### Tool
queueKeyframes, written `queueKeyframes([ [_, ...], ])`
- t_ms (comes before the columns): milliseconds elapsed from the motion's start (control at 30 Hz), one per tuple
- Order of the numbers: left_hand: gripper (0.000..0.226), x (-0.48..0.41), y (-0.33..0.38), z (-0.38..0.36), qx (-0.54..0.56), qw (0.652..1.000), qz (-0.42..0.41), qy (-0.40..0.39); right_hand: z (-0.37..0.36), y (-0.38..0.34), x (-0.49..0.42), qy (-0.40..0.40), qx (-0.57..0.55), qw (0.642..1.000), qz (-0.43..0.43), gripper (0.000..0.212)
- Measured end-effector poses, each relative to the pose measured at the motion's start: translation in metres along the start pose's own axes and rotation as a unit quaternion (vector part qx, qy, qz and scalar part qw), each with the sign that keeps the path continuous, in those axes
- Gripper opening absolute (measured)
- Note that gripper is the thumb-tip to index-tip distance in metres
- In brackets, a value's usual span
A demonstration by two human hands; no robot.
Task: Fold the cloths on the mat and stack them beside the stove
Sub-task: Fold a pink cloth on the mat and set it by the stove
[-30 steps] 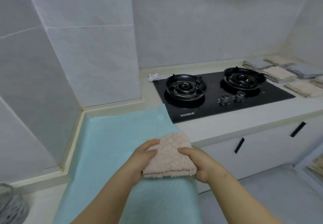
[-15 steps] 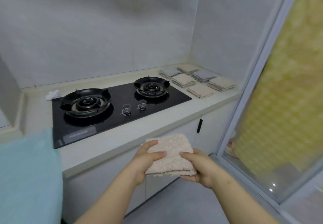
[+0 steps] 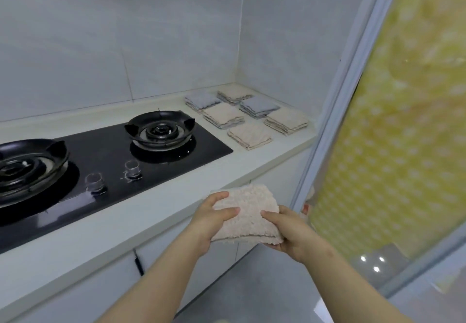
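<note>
Both hands grip folded pink cloth (image 3: 248, 213): left hand (image 3: 209, 220) thumb on top, right hand (image 3: 290, 232) fingers curled beneath.

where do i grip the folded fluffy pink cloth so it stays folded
By its two side edges, one hand from each side, thumb on top and support underneath, much as the left hand and right hand hold the folded fluffy pink cloth now. It is soft and its layered edge faces the person, so pinching through all layers should keep the fold.

Bare left hand (image 3: 210, 221), bare right hand (image 3: 290, 234), forearms (image 3: 156, 279) uncovered
</note>
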State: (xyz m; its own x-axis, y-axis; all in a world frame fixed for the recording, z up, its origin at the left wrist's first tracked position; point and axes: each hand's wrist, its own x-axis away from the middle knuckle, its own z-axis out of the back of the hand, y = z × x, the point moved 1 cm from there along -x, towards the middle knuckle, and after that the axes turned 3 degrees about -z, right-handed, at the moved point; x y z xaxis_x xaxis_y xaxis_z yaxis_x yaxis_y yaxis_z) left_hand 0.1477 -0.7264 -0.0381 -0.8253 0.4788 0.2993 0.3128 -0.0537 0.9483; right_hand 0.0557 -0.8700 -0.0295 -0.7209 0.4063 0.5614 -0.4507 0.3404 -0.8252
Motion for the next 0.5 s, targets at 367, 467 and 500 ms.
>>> queueKeyframes([
  [367,0.034,-0.211,0.089,-0.034,-0.052,0.998,-0.032,0.003,0.019,-0.148,-0.186,-0.012,0.017,0.999,0.043,0.017],
  [467,0.036,-0.251,0.099,-0.045,-0.028,0.999,-0.019,0.020,0.030,-0.174,-0.226,-0.014,0.031,0.998,0.055,0.018],
  [500,0.037,-0.262,0.101,-0.048,-0.016,0.999,-0.014,0.025,0.035,-0.183,-0.240,-0.019,0.037,0.997,0.061,0.019],
])
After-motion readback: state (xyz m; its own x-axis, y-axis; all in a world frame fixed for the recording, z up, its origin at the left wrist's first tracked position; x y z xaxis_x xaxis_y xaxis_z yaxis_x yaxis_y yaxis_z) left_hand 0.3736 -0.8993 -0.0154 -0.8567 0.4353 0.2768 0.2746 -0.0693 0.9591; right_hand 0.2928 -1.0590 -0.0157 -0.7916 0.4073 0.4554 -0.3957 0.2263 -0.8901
